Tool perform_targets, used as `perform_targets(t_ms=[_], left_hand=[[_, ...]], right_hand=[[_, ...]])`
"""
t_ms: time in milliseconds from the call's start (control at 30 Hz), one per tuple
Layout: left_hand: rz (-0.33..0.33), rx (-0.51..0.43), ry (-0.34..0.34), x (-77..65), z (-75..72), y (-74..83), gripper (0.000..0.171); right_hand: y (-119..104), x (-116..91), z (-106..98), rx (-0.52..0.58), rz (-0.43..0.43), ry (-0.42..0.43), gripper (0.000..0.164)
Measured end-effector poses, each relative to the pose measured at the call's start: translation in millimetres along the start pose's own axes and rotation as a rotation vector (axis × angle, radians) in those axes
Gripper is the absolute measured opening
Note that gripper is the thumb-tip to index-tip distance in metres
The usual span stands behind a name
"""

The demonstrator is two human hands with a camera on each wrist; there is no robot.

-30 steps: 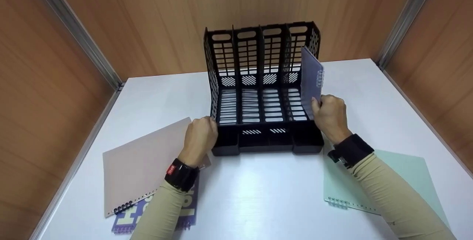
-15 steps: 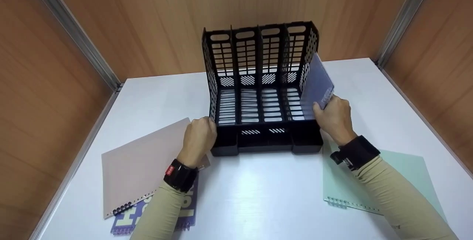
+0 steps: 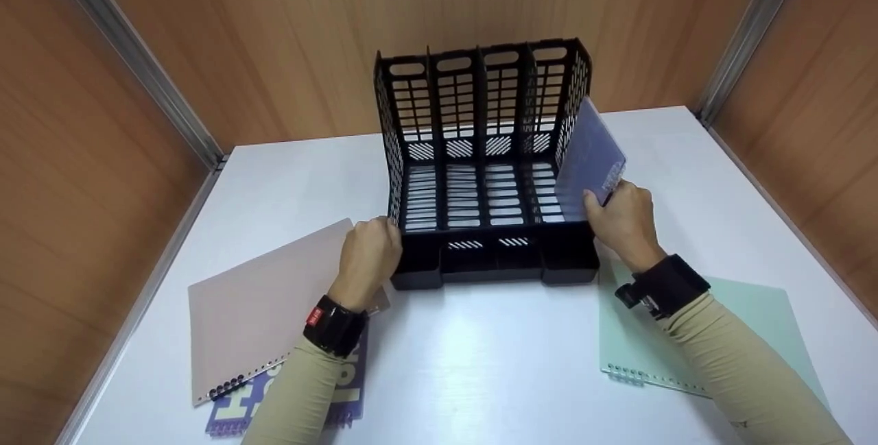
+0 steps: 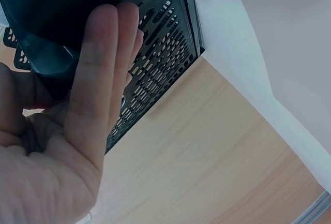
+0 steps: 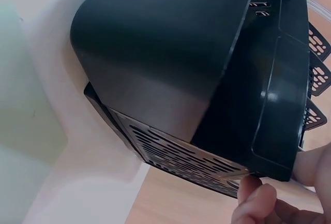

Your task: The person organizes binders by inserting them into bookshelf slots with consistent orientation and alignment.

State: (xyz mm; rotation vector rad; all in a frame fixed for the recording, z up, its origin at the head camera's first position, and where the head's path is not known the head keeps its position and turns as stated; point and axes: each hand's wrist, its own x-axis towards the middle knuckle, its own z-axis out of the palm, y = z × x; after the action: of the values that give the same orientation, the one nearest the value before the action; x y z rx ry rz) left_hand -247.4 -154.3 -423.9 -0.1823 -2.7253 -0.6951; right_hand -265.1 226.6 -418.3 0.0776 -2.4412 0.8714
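Note:
A black desktop file organizer (image 3: 494,255) stands upright on the table, its slots divided by lattice walls. My left hand (image 3: 367,253) grips its front left edge; in the left wrist view the fingers (image 4: 93,74) lie along the outside of the side wall. At the rightmost slot my right hand (image 3: 623,220) holds a small purple spiral notebook (image 3: 586,157) by its near edge, thumb on its left face. The notebook stands on edge inside the right wall. In the right wrist view the curled fingers (image 5: 256,203) are at the organizer's side wall, and the notebook is mostly hidden.
A pinkish notebook (image 3: 267,301) lies on the left, partly over a purple lettered notebook (image 3: 353,390). On the right lies a pale green notebook (image 3: 751,321), partly under the right forearm. Wooden panels (image 3: 309,40) enclose the white table (image 3: 453,363).
The right hand has moved slightly right with the purple notebook, whose near edge has swung right and lowered towards me. The left hand stays on the organizer's edge.

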Motion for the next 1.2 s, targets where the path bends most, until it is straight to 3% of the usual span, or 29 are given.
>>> perform_targets(t_ms=[733,933,1200], left_hand=[[0.002,0.012,0.004,0.1,0.4,-0.2,0.038],[-0.002,0.003,0.003,-0.1,-0.6,0.3,0.038],[0.005,0.003,0.016,1.4,0.3,-2.3,0.038]], right_hand=[[-0.7,-5.5,-5.2,0.014,0.014,-0.037,0.035],[-2.3,-8.0,-14.4,0.001,0.045,-0.064,0.038],[-2.4,-13.0,-29.4,-0.002,-0.003,-0.065,0.044]])
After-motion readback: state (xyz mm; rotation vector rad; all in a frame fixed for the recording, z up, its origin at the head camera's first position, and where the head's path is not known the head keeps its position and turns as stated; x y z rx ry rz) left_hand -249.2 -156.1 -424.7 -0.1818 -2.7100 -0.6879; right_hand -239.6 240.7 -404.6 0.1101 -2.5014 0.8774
